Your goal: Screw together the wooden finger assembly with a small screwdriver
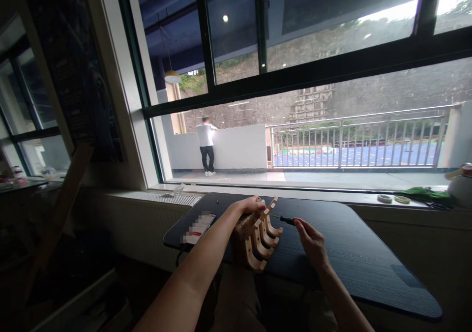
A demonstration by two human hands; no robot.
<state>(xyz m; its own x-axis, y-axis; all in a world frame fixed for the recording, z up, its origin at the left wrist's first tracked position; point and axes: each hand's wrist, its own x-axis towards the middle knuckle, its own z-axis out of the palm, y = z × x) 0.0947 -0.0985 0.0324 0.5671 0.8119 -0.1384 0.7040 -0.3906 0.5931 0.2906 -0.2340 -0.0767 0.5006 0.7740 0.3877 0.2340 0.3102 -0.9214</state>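
A wooden rack (261, 238) with several curved, hook-like arms is tilted at the near edge of the dark table. My left hand (252, 204) is closed on its upper end, with the fingertips partly hidden behind the wood. From the right, my right hand (310, 239) grips a screwdriver (286, 220) by its black handle. The thin shaft points left toward the rack's upper arm; whether the tip touches a screw is too small to tell.
A phone (201, 227) lies on the table (332, 253) left of the rack. Tape rolls (384, 199) and a green cloth (424, 194) rest on the windowsill. Outside the window, a person (206, 142) stands by a low wall. A wooden plank (61, 214) leans at the left.
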